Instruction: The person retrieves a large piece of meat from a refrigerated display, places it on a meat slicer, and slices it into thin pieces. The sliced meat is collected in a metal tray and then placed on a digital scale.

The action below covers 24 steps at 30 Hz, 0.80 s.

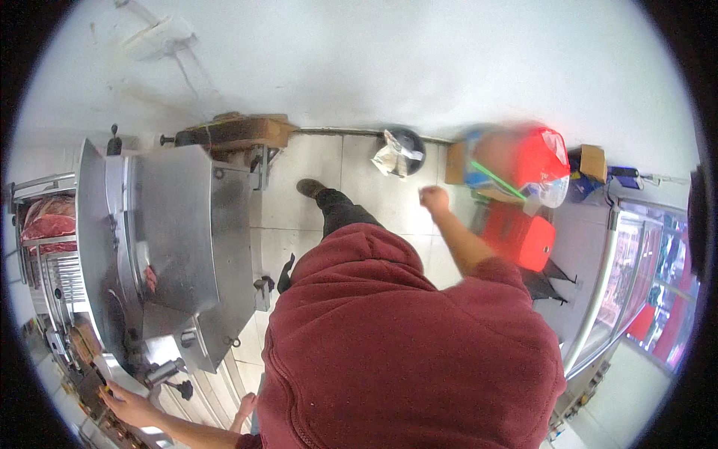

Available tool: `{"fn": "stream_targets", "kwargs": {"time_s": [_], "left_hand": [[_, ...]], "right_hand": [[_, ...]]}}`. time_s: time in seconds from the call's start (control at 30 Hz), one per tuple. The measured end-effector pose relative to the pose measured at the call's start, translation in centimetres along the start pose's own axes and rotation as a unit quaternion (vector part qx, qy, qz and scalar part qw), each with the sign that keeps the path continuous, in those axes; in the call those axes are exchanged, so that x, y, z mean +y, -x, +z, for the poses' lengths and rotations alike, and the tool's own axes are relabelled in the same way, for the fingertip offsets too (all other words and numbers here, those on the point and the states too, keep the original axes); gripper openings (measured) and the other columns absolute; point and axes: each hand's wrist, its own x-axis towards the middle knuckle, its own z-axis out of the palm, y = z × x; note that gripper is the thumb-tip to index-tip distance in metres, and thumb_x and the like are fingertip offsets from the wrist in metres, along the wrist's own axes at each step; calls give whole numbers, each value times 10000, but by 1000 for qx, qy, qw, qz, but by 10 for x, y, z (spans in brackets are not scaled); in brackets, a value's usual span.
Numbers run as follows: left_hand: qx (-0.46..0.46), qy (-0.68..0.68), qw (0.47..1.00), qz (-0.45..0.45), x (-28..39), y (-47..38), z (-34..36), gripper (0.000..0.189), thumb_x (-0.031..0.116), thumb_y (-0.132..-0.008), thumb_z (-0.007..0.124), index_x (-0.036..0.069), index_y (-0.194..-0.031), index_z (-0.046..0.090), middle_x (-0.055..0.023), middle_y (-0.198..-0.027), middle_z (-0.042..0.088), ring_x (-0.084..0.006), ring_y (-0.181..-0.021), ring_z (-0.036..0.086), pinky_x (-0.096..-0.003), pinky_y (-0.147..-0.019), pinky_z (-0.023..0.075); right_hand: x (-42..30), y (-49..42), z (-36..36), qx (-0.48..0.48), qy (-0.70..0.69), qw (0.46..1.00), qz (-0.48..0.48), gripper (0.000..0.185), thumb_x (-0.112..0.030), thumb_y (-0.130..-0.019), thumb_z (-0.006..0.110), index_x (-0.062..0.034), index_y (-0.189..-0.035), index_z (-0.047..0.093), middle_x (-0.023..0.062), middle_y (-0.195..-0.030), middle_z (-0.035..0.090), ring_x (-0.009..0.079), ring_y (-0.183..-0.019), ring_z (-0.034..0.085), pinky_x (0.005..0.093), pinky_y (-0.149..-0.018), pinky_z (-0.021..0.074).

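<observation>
My right hand (435, 200) is in front of me over the tiled floor, its fingers curled, with nothing visible in it. At the lower left my left hand (130, 408) reaches out beside a flat metal piece (115, 367). A small yellow thing is at its fingertips; whether they grip it cannot be told. Beyond that hand stands a large stainless-steel machine (174, 224), with a scrap of raw meat (150, 278) on its surface. Large pieces of raw meat (50, 221) lie in a metal rack at the far left.
A black round bin (412, 149) with crumpled paper stands by the wall. Right of it are a red plastic bag (541, 154) and a red container (519, 236). A glass-fronted case (622, 269) is at the far right. Another hand (247, 403), apparently another person's, shows below.
</observation>
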Motion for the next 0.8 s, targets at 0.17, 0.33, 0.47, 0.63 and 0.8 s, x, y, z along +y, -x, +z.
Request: {"fn": "stream_targets", "kwargs": {"time_s": [0.17,0.33,0.47,0.63,0.8], "left_hand": [[-46,72,992,-91,-5,35,-2,679,566,-1027,546,80,-1500,535,-173,-1471,590,-332,-1327,582,-494,-1110,460],[54,112,991,-42,55,31,-13,591,386,-955,670,-2,-1395,602,-224,-1407,615,-397,-1327,554,-500,-1166,367],[65,50,996,-24,122,16,-64,572,412,-961,629,5,-1363,627,-222,-1408,618,-372,-1390,517,-501,-1212,312],[94,62,992,-59,59,39,-24,550,385,-947,646,8,-1347,634,-210,-1403,623,-383,-1384,518,-507,-1209,318],[79,73,991,-78,70,32,-35,535,354,-970,652,43,-1402,602,-194,-1441,602,-382,-1423,482,-492,-1204,326]], "right_hand": [[-19,-140,-12,-31,509,745,-430,272,-348,-855,706,-88,-911,765,127,-974,755,310,-885,730,456,-773,590],[-79,-206,20,-166,539,632,-532,316,-345,-756,792,-86,-925,724,154,-837,724,295,-735,708,428,-645,583],[-203,-114,110,-377,21,913,-155,170,-161,-966,656,-4,-968,720,94,-771,685,155,-671,655,340,-576,538],[-358,10,203,-268,110,757,-586,163,-134,-983,652,-1,-1056,710,146,-926,719,251,-812,684,360,-763,544],[-483,128,250,-328,91,643,-686,172,-83,-982,626,-1,-1113,703,166,-1031,697,289,-914,677,363,-808,537]]}}
